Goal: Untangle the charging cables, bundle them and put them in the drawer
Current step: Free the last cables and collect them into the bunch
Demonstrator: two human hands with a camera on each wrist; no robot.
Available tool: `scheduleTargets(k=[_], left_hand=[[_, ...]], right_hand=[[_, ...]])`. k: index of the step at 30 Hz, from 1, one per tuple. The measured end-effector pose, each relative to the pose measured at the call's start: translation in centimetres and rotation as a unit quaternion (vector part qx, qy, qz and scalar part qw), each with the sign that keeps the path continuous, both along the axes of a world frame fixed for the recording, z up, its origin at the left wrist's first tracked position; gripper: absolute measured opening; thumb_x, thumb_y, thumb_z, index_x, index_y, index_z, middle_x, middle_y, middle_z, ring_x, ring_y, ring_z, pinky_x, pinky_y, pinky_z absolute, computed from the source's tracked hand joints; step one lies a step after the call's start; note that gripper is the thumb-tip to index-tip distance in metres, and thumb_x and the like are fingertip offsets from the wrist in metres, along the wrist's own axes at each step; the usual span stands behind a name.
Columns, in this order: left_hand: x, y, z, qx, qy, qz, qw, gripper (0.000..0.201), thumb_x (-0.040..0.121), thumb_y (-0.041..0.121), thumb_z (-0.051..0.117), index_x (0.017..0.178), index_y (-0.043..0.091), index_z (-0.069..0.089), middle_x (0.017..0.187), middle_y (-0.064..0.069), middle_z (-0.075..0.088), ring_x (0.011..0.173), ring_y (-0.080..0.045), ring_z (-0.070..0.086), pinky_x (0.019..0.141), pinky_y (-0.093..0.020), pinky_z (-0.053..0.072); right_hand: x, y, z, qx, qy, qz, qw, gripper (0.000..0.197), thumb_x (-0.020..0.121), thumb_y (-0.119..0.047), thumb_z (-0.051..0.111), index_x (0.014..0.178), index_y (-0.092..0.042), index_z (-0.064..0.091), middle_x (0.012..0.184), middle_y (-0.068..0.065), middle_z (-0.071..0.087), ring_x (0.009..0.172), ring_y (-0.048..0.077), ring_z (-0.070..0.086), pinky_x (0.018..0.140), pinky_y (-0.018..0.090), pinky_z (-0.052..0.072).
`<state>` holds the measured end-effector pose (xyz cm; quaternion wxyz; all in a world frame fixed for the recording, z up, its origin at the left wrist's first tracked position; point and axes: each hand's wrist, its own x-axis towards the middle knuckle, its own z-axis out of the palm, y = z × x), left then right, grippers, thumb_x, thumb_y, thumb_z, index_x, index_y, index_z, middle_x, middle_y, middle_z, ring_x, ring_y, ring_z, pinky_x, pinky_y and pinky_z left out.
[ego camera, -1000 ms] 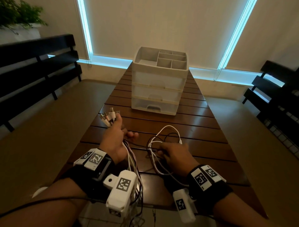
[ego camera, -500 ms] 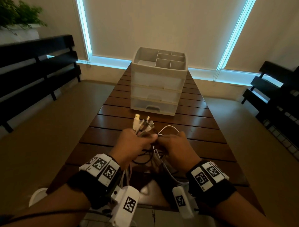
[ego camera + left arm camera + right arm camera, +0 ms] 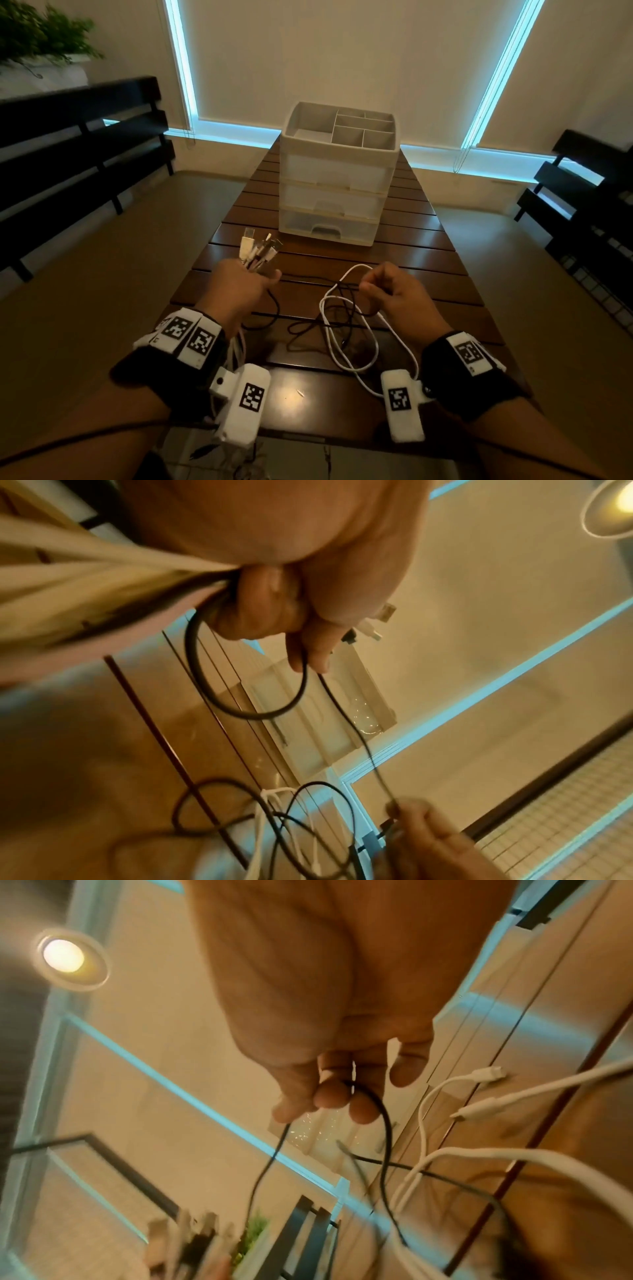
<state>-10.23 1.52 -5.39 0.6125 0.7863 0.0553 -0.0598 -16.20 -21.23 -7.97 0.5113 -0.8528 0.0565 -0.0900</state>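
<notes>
My left hand (image 3: 245, 286) grips a bunch of cable ends (image 3: 258, 250), their plugs sticking up above the fist; the cords run down past my wrist and off the table's near edge. In the left wrist view the left hand (image 3: 274, 610) is wrapped round the white and black cords (image 3: 85, 588). My right hand (image 3: 387, 294) pinches a thin black cable (image 3: 322, 281) stretched between both hands; the right wrist view shows its fingertips (image 3: 330, 1099) on that black cable (image 3: 385, 1134). Loose white cable (image 3: 346, 329) and black loops lie tangled on the table below.
A white three-drawer organiser (image 3: 337, 178) with an open divided top stands mid-table, all drawers closed. The slatted wooden table (image 3: 428, 274) is narrow. Dark benches (image 3: 78, 150) flank it on both sides. A potted plant (image 3: 41, 37) sits at the far left.
My hands, which met in the middle half a second ago, have pulled apart. The right hand moved right with a black cable, which now runs between them.
</notes>
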Motion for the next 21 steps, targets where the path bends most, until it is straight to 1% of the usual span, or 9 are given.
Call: scheduleTargets(k=[2,5,7,9,11,13,16,19,21], left_hand=[[0.0,-0.2,-0.2,0.043,-0.034,-0.005,0.998,0.009,0.083,0.007,0.073,0.08,0.012,0.066,0.072,0.0,0.06,0.067,-0.016,0.054,0.052,-0.024,0.036],[-0.6,-0.6,-0.1,0.085,-0.079,-0.025,0.993,0.017,0.084,0.019,0.074,0.072,0.019,0.061,0.065,0.004,0.056,0.056,-0.006,0.051,0.046,-0.018,0.034],[-1.1,-1.1,0.1,0.084,-0.099,-0.068,0.989,0.018,0.084,0.022,0.074,0.07,0.022,0.063,0.06,0.006,0.058,0.046,0.0,0.052,0.041,-0.012,0.035],[-1.8,-1.7,0.0,0.091,-0.106,-0.138,0.98,0.019,0.083,0.02,0.075,0.067,0.023,0.065,0.056,0.007,0.06,0.044,0.007,0.054,0.042,-0.008,0.036],[-2.5,-2.3,-0.2,0.096,-0.086,-0.195,0.972,0.017,0.084,0.022,0.075,0.069,0.021,0.067,0.055,0.008,0.06,0.045,0.008,0.054,0.042,-0.007,0.036],[-2.7,-2.5,-0.5,0.093,-0.061,-0.219,0.969,0.015,0.086,0.027,0.072,0.073,0.019,0.069,0.053,0.008,0.061,0.045,0.006,0.053,0.042,-0.008,0.037],[-2.7,-2.2,-0.1,0.075,-0.02,-0.223,0.972,0.02,0.087,0.03,0.071,0.07,0.019,0.065,0.041,0.012,0.054,0.036,0.004,0.046,0.037,-0.01,0.032],[-2.2,-1.7,0.3,0.06,0.0,-0.175,0.983,0.022,0.087,0.028,0.071,0.07,0.016,0.065,0.034,0.011,0.044,0.029,0.0,0.035,0.033,-0.014,0.026],[-2.0,-1.4,0.4,0.046,-0.001,-0.13,0.99,0.017,0.087,0.027,0.071,0.075,0.015,0.068,0.035,0.011,0.046,0.03,-0.001,0.037,0.034,-0.015,0.029]], right_hand=[[0.0,0.0,0.2,-0.007,-0.026,0.009,1.0,0.009,0.092,-0.014,0.061,0.083,-0.019,0.062,0.074,-0.004,0.065,0.068,0.008,0.061,0.066,0.025,0.052],[-0.3,0.9,-0.1,-0.086,-0.009,0.044,0.995,0.01,0.09,-0.016,0.063,0.082,-0.021,0.064,0.078,-0.009,0.065,0.072,-0.001,0.061,0.066,0.017,0.049],[-0.7,1.7,-0.4,-0.108,0.016,0.077,0.991,0.014,0.091,-0.016,0.062,0.08,-0.025,0.063,0.083,-0.009,0.066,0.078,0.0,0.063,0.069,0.023,0.055],[-0.6,2.4,-0.5,-0.11,0.0,0.104,0.989,0.014,0.091,-0.015,0.063,0.081,-0.025,0.063,0.088,-0.005,0.068,0.082,0.006,0.065,0.074,0.033,0.059],[-0.5,3.1,-0.2,-0.116,-0.026,0.119,0.986,0.005,0.091,-0.015,0.062,0.09,-0.018,0.066,0.09,-0.004,0.069,0.084,0.007,0.064,0.078,0.029,0.056],[-0.5,3.3,0.1,-0.119,-0.041,0.12,0.985,0.006,0.091,-0.016,0.061,0.094,-0.017,0.066,0.088,-0.009,0.067,0.084,0.002,0.063,0.076,0.02,0.053],[-0.9,3.4,0.4,-0.077,-0.048,0.132,0.987,0.01,0.09,-0.014,0.064,0.087,-0.023,0.063,0.081,-0.015,0.065,0.08,-0.001,0.063,0.071,0.017,0.053],[-0.8,2.9,0.1,-0.051,-0.016,0.146,0.988,0.005,0.09,-0.013,0.063,0.09,-0.018,0.062,0.088,-0.001,0.068,0.08,0.014,0.066,0.073,0.032,0.058],[-0.6,2.6,-0.3,-0.051,0.006,0.146,0.988,0.008,0.092,-0.015,0.06,0.091,-0.022,0.061,0.094,0.002,0.068,0.084,0.016,0.067,0.077,0.034,0.058]])
